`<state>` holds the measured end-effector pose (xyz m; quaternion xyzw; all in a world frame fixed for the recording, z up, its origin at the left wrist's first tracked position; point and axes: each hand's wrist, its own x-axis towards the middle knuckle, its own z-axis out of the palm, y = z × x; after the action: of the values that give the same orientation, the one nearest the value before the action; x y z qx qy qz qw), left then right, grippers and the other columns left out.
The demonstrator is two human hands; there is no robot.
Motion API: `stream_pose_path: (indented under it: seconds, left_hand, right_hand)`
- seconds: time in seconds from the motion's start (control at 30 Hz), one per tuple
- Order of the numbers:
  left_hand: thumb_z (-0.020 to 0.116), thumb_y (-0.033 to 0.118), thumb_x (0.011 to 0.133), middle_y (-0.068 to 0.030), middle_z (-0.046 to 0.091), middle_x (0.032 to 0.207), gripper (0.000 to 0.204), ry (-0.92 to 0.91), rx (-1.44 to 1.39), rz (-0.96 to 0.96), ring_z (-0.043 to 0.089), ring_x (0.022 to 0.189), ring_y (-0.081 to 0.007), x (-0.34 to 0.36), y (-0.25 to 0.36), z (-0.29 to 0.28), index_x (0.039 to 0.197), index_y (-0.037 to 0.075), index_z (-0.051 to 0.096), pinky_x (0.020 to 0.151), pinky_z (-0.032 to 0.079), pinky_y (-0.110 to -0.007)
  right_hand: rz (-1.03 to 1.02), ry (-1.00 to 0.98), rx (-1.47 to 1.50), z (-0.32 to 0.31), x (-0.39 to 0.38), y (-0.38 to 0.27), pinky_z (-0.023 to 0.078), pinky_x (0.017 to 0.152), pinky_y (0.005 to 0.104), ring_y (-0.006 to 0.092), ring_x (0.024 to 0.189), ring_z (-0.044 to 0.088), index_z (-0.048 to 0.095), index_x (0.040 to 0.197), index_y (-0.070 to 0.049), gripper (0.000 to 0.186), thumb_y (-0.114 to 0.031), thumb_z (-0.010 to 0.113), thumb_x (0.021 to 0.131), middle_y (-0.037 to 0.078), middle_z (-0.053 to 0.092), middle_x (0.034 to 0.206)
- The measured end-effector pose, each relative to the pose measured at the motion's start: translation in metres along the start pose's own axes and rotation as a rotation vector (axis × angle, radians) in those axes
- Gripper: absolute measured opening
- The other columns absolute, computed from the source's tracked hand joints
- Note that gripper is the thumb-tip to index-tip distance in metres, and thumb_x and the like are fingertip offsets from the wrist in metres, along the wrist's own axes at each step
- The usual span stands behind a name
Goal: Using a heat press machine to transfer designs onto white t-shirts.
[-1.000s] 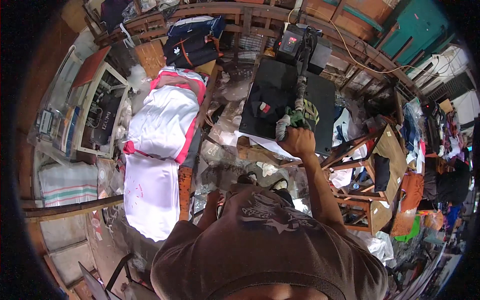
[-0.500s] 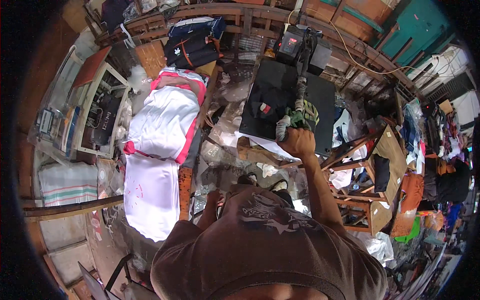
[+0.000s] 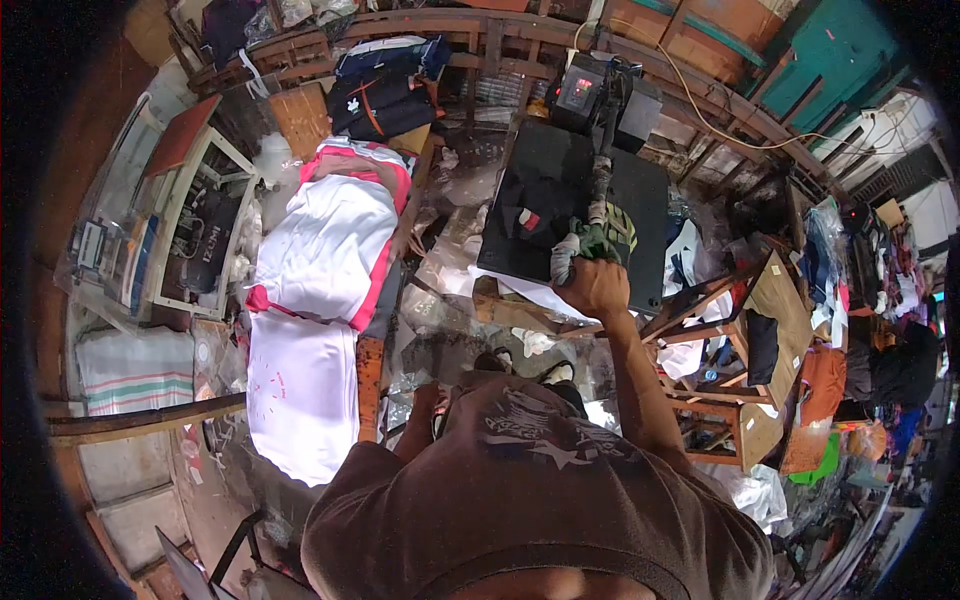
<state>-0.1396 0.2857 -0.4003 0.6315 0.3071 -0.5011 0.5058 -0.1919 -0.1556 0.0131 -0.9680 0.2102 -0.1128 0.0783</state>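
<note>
My right hand point(image 3: 600, 287) is closed around the cloth-wrapped end of the handle point(image 3: 600, 190) of a heat press. Grey and green wrapping pokes out beyond my fingers. Below the handle lies the press's wide black top plate point(image 3: 540, 170), with a dark cloth point(image 3: 535, 210) resting on its left part. White fabric point(image 3: 535, 292) shows under the plate's near edge. By my left side hangs my left hand point(image 3: 430, 400), mostly hidden by the shirt and arm, so its fingers cannot be read. It is apart from the white garments to its left.
Left of me, white garments with pink edging point(image 3: 325, 230) lie on a long bench. Folded dark garments point(image 3: 385, 105) sit at its far end. A control box point(image 3: 580, 90) with a red display stands behind the plate. Wooden stools point(image 3: 770, 330) and heaped clothes point(image 3: 895, 350) are on the right.
</note>
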Motion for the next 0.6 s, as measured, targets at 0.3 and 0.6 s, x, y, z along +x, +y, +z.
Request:
stream_pose_path:
  seconds: [0.3,0.6]
  left_hand:
    - [0.05,0.043,0.094,-0.0045,0.065,0.087,0.032,0.002,0.036,0.066,0.063,0.068,-0.0211,-0.067,0.035,0.028,0.1,0.013,0.059,0.052,0.048,-0.037]
    - [0.047,0.04,0.096,-0.0062,0.065,0.09,0.032,0.052,0.086,0.102,0.065,0.073,-0.0215,-0.1,0.047,0.041,0.103,0.011,0.059,0.058,0.053,-0.042]
  right_hand:
    - [0.01,-0.02,-0.033,-0.003,0.0,-0.002,0.053,0.067,0.0461,0.0359,0.07,0.067,0.07,0.074,-0.007,0.044,-0.051,0.075,0.066,0.017,0.068,0.072]
    - [0.048,-0.086,-0.008,-0.013,0.003,-0.006,0.054,0.069,0.0458,0.0358,0.072,0.068,0.072,0.081,-0.008,0.044,-0.05,0.074,0.067,0.018,0.069,0.074]
